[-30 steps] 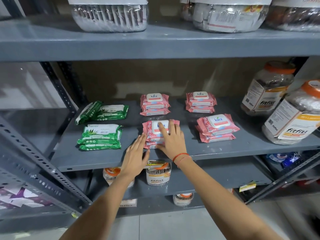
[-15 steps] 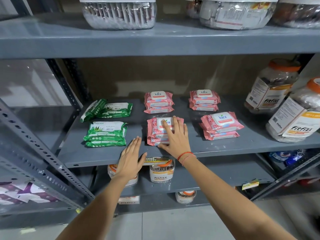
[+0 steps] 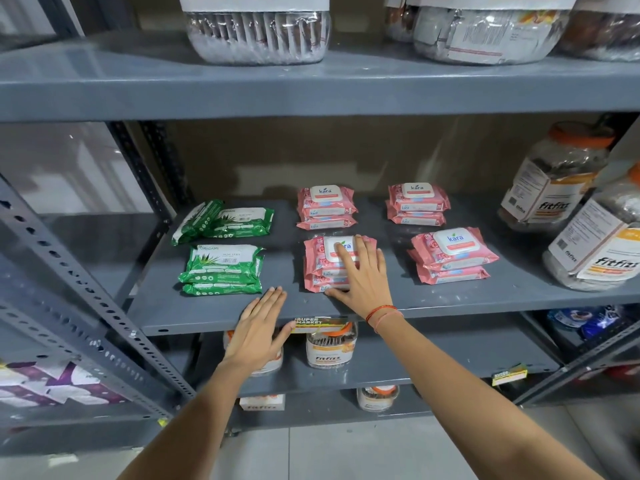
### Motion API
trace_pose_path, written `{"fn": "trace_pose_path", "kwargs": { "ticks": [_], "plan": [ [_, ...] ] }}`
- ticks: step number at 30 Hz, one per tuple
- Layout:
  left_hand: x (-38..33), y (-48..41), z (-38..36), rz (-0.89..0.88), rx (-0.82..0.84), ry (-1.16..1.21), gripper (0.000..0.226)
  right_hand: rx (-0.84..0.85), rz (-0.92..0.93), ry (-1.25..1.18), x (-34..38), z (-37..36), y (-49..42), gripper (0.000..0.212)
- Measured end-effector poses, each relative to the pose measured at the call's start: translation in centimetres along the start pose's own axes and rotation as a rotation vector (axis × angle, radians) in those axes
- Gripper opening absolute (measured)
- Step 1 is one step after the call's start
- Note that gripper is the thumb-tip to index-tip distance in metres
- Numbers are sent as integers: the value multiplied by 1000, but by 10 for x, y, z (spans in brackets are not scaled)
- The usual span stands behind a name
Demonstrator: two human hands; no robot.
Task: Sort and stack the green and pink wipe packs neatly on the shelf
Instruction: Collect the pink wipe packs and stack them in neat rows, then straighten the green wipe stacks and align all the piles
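Right hand (image 3: 363, 282) lies flat, fingers spread, on the front-centre pink stack (image 3: 323, 268); left hand (image 3: 259, 327) open, empty at the shelf (image 3: 450, 303) edge. Recommend squaring edges with light, even pressure.

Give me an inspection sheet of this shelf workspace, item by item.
Surface: grey metal shelf, middle level of a rack, front strip bare.
Job's things: green packs stacked front left; behind them more green packs, one tilted on edge at their left. Four pink stacks: back left, back right, front right skewed, front centre.
Clutter: fitfizz jars at the right end.
Grippers: right hand flat on the front centre pink stack, fingers spread; left hand open, holding nothing, over the shelf's front edge.
Cables: nothing seen.
Surroundings: clear tubs on the shelf above; more jars below.
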State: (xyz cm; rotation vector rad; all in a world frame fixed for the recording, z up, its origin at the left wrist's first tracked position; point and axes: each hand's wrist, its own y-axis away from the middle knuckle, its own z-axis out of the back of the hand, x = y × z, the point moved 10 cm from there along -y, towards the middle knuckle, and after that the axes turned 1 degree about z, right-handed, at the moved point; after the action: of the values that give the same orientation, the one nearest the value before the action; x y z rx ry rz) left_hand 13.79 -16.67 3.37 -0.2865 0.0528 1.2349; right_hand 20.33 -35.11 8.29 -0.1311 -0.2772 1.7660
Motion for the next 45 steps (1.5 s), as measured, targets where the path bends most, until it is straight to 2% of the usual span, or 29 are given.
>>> {"fn": "trace_pose_path", "kwargs": {
  "ticks": [8,16,24,30,39,42,45],
  "plan": [
    [22,22,32,7,-58,-1,63,-212,110,-139,60,39,-6,89],
    [84,67,43,233,-34,-66,74,-45,314,-238,152,25,-36,89],
    [108,73,31,330,26,-165,75,139,446,-120,221,-10,-57,101],
    [113,73,23,343,18,-168,71,135,504,2,231,-26,-63,87],
    [110,72,25,309,-42,-151,72,125,523,4,235,-29,-71,86],
    [111,72,31,286,-87,-130,69,147,541,3,232,-29,-72,90],
    [113,70,48,276,-209,-31,64,157,536,-106,229,-22,-76,92]
  ]
}}
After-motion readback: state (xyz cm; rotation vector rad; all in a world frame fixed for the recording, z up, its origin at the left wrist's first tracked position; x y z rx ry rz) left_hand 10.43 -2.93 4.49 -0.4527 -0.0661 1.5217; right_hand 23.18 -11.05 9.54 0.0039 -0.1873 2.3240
